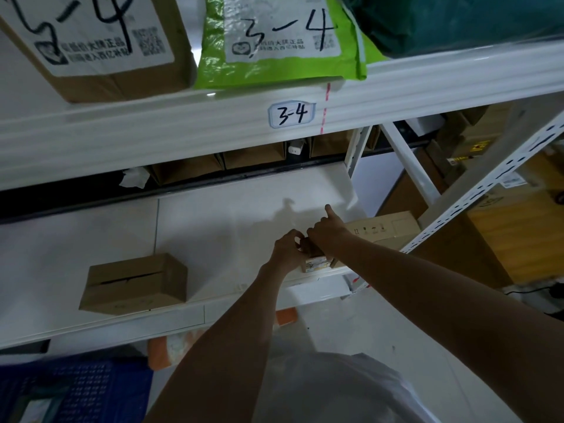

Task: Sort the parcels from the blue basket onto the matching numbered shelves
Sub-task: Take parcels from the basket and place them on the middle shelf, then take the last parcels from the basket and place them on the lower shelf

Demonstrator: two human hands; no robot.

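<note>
1. While I am reaching both arms over the lower shelf (213, 215), my left hand (288, 250) and my right hand (328, 230) are meeting on one small parcel (316, 264) near the shelf's front edge.
2. My left hand is curling its fingers round the parcel's left end, thumb and fingertips pinching near the top corner.
3. My right hand is gripping the same parcel from the other side, at about 3 o'clock from my left hand, with its index finger sticking out toward 12 o'clock instead of wrapping.
4. Only the parcel's lower face is showing, at about 6 o'clock from my right hand's knuckles: a pale label with yellow print, just above the shelf lip. Whether it is resting on the board or hanging slightly clear, I cannot tell.
5. Just behind my right wrist, at about 2 o'clock from the parcel, a long flat carton (384, 228) is lying on the same shelf, very close to the parcel.
6. Well apart at 9 o'clock, a brown box (134, 283) is sitting near the front edge of the shelf.
7. Above, at 12 o'clock, the upper beam is carrying a tag reading 3-4 (291, 115); a cardboard box (97, 44) and a green mailer bag (280, 38) marked 3-4 are standing on it.
8. Down at 8 o'clock, the blue basket (79, 392) is sitting on the floor under the shelf.
</note>
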